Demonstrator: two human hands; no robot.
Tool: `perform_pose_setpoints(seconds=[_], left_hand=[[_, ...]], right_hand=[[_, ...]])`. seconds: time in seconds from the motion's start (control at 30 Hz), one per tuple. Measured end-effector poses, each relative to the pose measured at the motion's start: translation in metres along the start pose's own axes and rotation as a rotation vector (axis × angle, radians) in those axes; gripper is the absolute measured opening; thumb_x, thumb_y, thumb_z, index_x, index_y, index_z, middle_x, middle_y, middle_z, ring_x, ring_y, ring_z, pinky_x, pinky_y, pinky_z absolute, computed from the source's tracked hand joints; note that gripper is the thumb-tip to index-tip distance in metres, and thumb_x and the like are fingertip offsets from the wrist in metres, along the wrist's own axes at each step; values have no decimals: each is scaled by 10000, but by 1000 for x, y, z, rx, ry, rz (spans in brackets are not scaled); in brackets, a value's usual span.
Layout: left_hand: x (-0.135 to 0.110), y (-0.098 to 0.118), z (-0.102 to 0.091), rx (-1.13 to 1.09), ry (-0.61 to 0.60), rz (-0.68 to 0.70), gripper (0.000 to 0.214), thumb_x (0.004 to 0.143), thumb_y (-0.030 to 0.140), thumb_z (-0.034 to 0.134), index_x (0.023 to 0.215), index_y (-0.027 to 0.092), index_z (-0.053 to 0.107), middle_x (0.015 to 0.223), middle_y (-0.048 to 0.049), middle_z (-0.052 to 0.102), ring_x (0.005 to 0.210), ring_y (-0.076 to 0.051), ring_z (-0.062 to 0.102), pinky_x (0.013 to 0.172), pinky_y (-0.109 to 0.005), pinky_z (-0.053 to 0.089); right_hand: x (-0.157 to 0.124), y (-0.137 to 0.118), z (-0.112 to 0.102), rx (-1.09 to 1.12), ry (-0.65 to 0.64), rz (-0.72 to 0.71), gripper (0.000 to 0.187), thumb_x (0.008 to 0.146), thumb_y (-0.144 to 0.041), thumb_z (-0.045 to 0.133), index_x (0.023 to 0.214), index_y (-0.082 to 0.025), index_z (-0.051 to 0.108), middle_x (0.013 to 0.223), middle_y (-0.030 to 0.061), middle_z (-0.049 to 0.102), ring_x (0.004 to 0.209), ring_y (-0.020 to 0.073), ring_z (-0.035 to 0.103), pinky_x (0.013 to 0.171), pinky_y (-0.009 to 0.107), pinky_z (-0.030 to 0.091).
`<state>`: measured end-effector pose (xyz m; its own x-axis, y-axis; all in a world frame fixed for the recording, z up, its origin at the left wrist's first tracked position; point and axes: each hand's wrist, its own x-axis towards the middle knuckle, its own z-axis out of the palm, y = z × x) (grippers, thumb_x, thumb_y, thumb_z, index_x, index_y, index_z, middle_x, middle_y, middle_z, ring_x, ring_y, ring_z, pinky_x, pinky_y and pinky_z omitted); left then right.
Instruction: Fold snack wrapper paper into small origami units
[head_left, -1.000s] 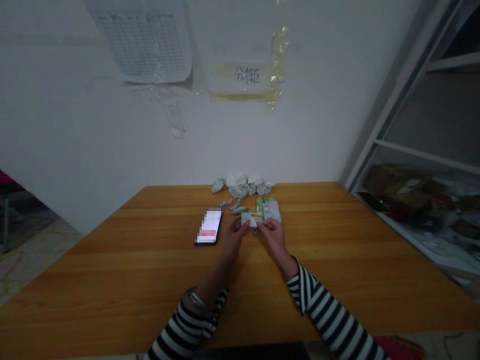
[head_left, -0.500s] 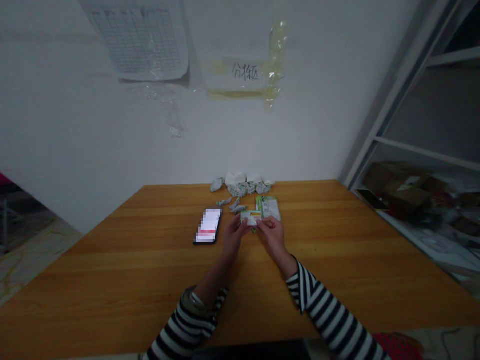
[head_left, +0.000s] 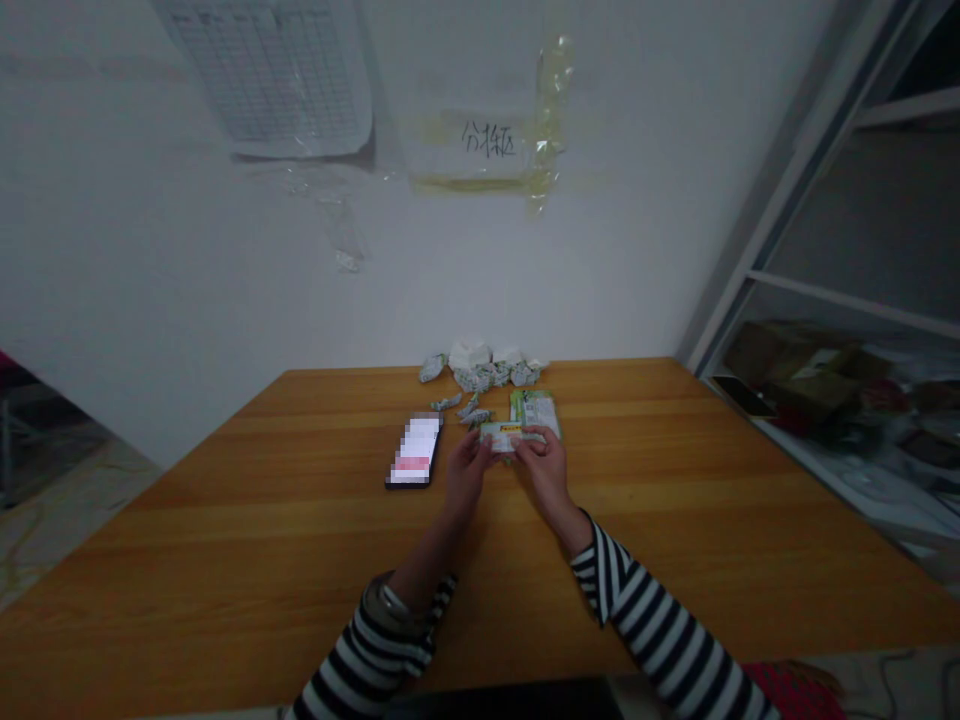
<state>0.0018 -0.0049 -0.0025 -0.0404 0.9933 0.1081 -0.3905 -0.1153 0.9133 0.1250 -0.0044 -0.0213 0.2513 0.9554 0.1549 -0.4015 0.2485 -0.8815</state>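
Observation:
Above the middle of the table, a small flat white and green packet (head_left: 500, 437) with a yellow printed strip is held between both hands. My left hand (head_left: 468, 465) pinches its left end between thumb and fingers. At the other end, my right hand (head_left: 543, 460) grips it the same way, the thumb resting on the near face. Partly hidden behind the right fingers lies a larger green and white printed pouch (head_left: 536, 408). Beyond the packet are small crumpled wrapper pieces (head_left: 475, 414). A phone (head_left: 414, 450) with a lit, blurred screen lies left of my left hand.
Crumpled white and patterned packets (head_left: 480, 372) sit in a row along the table's back edge, by the wall. The wooden table (head_left: 300, 560) reaches toward me. On the right, a shelf (head_left: 862, 480) behind a metal frame holds cardboard boxes (head_left: 802, 375) and a dark flat object.
The right fingers have shifted slightly on the packet, and the thumbs sit a little differently. Both hands still hold it in nearly the same place; the view has tilted slightly.

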Motion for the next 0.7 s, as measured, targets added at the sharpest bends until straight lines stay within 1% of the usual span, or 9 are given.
perform_pose_setpoints(seconds=[0.13, 0.23, 0.33, 0.4, 0.47, 0.53, 0.63, 0.7], left_hand=[[1, 0, -2, -37, -7, -17, 469, 672, 467, 774, 962, 119, 655, 957, -117, 722, 903, -261, 687, 841, -397, 546], [1, 0, -3, -62, -6, -34, 471, 683, 468, 767, 971, 114, 646, 942, -118, 725, 875, -254, 694, 851, -406, 536], [1, 0, -3, -61, 4, -50, 462, 685, 460, 767, 960, 111, 643, 914, -113, 727, 808, -240, 702, 827, -409, 534], [0, 0, -2, -50, 10, -54, 458, 677, 459, 772, 944, 109, 646, 890, -108, 728, 765, -233, 700, 801, -399, 534], [0, 0, -2, -40, 5, -46, 456, 672, 463, 773, 935, 109, 654, 876, -104, 728, 755, -230, 695, 781, -381, 531], [0, -1, -3, -23, -5, -31, 453, 677, 470, 765, 938, 114, 665, 865, -97, 727, 760, -223, 687, 760, -352, 524], [2, -3, -5, 47, 16, 13, 418, 682, 470, 760, 900, 122, 683, 829, -75, 717, 747, -197, 662, 711, -295, 507], [3, -4, -8, 96, 33, 41, 395, 685, 469, 759, 867, 125, 691, 799, -62, 709, 735, -186, 648, 689, -272, 495]], right_hand=[[3, 1, -2, -19, -67, -42, 435, 672, -349, 789, 1014, -231, 548, 738, -5, 724, 666, 170, 692, 627, 271, 535], [6, 4, -5, -64, -123, -45, 438, 657, -337, 800, 1014, -218, 575, 711, -13, 708, 636, 158, 670, 610, 258, 516], [9, 6, -7, -125, -166, -45, 331, 687, -376, 773, 906, -200, 598, 665, -22, 678, 563, 136, 622, 558, 239, 484], [9, 5, -8, -189, -193, -66, 282, 721, -417, 737, 821, -191, 602, 680, -13, 671, 556, 128, 598, 542, 231, 467], [8, 1, -8, -259, -222, -87, 285, 757, -454, 696, 793, -186, 609, 713, 0, 673, 579, 131, 592, 538, 227, 455], [5, -3, -8, -318, -224, -108, 298, 785, -479, 661, 788, -186, 612, 712, 0, 665, 586, 134, 580, 532, 224, 443], [3, -6, -6, -396, -181, -148, 334, 795, -506, 645, 699, -191, 590, 609, -18, 612, 547, 127, 541, 516, 220, 418], [2, -4, -5, -397, -207, -116, 387, 800, -551, 618, 658, -193, 583, 552, -22, 583, 502, 122, 520, 487, 220, 398]])
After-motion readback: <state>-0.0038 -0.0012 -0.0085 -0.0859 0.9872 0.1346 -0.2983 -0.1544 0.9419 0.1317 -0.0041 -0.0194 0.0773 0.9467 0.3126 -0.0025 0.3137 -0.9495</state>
